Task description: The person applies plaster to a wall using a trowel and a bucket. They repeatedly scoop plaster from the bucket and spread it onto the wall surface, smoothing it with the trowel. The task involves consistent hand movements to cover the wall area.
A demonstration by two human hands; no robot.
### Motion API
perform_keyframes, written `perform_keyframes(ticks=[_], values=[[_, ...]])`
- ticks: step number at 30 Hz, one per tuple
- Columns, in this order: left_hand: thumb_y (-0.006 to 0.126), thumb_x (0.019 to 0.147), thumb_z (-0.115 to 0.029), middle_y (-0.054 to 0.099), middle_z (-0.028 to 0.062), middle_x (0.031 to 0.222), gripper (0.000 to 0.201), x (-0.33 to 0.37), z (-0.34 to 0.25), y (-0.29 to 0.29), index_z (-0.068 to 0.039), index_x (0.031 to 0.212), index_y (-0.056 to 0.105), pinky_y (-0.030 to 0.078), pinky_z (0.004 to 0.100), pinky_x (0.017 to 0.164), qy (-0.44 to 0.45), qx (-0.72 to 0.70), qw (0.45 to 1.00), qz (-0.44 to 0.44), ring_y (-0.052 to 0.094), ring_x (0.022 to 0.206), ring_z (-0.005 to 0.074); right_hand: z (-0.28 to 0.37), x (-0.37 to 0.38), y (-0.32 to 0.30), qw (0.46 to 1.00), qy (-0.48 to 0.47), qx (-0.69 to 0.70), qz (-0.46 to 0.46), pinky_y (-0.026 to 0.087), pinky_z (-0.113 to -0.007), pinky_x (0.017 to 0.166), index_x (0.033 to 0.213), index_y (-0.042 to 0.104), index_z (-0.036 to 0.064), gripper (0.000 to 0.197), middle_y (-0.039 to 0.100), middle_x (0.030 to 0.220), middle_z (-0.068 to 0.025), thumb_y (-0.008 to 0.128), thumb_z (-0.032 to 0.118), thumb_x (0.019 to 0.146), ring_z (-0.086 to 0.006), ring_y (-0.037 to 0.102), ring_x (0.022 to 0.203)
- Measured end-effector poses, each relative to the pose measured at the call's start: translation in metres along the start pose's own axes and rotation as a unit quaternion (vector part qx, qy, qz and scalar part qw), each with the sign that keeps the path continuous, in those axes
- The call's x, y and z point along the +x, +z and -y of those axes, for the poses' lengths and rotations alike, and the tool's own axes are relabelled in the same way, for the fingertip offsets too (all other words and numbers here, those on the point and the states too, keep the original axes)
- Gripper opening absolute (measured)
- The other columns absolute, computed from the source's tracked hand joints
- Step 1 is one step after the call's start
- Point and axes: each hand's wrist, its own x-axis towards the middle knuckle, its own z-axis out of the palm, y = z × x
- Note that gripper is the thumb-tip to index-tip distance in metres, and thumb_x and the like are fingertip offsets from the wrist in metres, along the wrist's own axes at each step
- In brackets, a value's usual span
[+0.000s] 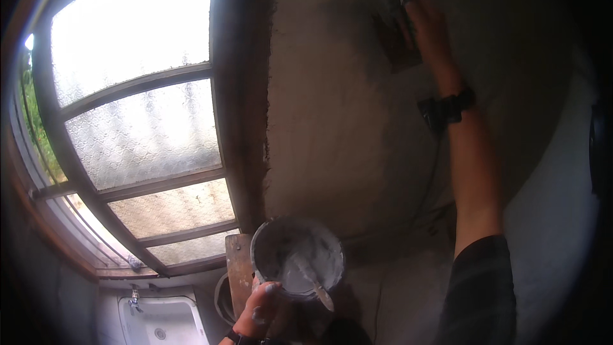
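Observation:
My left hand (pixel 257 312) grips the rim of a round bucket (pixel 257 243) at the lower middle, thumb over the edge. Inside the bucket is a pale grey paste (pixel 295 276), coating the walls too. A spatula-like tool with a light handle (pixel 321 292) leans in it, its lower end sunk in the paste. At the upper right my right arm reaches up, and my right hand (pixel 431 32) is closed around a dark, flat, trowel-like tool (pixel 397 45) held at the wall. Dimness hides the tool's exact shape and the fingertips.
A plastered wall (pixel 332 115) with darker patches fills the middle and right. To the left stands a wood-framed window (pixel 143 134) with textured panes, one part swung open. Below it are a white sink (pixel 163 326) with a tap (pixel 134 299) and a wooden board (pixel 238 268).

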Motion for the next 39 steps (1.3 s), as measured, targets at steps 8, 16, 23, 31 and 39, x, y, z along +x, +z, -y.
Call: perform_keyframes(ticks=[8, 16, 23, 31, 39], values=[[0.063, 0.083, -0.016, 0.064, 0.0066, 0.101, 0.03, -0.001, 0.005, 0.016, -0.004, 0.11, 0.058, 0.05, 0.0316, 0.088, 0.053, -0.032, 0.996, 0.058, 0.062, 0.097, 0.0191, -0.015, -0.033, -0.033, 0.99, 0.135, -0.031, -0.022, 0.039, -0.022, 0.046, 0.117, 0.062, 0.0066, 0.033, 0.06, 0.075, 0.0021, 0.059, 0.028, 0.093, -0.0056, 0.052, 0.054], [0.065, 0.084, -0.017, 0.052, -0.0021, 0.084, 0.023, -0.017, -0.001, 0.052, -0.013, 0.1, 0.049, 0.042, 0.0243, 0.074, 0.006, -0.046, 0.998, 0.051, 0.051, 0.081, 0.0091, 0.008, 0.018, -0.012, 0.992, 0.068, -0.101, 0.027, 0.042, -0.022, 0.052, 0.123, 0.061, 0.0083, 0.043, 0.063, 0.081, 0.0017, 0.063, 0.036, 0.091, -0.0055, 0.054, 0.06], [0.065, 0.085, -0.016, 0.051, -0.003, 0.076, 0.02, -0.008, 0.008, 0.037, -0.015, 0.094, 0.047, 0.041, 0.0235, 0.068, -0.015, -0.076, 0.994, 0.081, 0.051, 0.073, 0.0072, -0.04, -0.024, -0.034, 0.996, 0.089, -0.014, 0.027, 0.04, -0.024, 0.052, 0.124, 0.061, 0.0081, 0.041, 0.063, 0.082, 0.0019, 0.064, 0.031, 0.091, -0.0072, 0.055, 0.065], [0.065, 0.084, -0.015, 0.053, -0.0026, 0.081, 0.026, -0.021, 0.001, 0.063, -0.015, 0.103, 0.046, 0.042, 0.0243, 0.07, 0.009, -0.068, 0.996, 0.05, 0.053, 0.077, 0.0075, -0.037, -0.007, -0.077, 0.987, 0.096, -0.127, 0.018, 0.043, -0.026, 0.058, 0.122, 0.062, 0.0042, 0.042, 0.061, 0.082, 0.0014, 0.061, 0.034, 0.092, -0.0068, 0.052, 0.067], [0.066, 0.083, -0.017, 0.054, -0.0024, 0.085, 0.03, -0.011, 0.011, 0.051, -0.014, 0.106, 0.047, 0.043, 0.0249, 0.075, -0.01, -0.049, 0.998, 0.043, 0.053, 0.082, 0.008, -0.079, -0.04, -0.052, 0.989, -0.013, -0.14, -0.05, 0.047, -0.027, 0.061, 0.11, 0.064, 0.0022, 0.037, 0.062, 0.08, 0.0002, 0.057, 0.034, 0.094, -0.0074, 0.057, 0.071]])
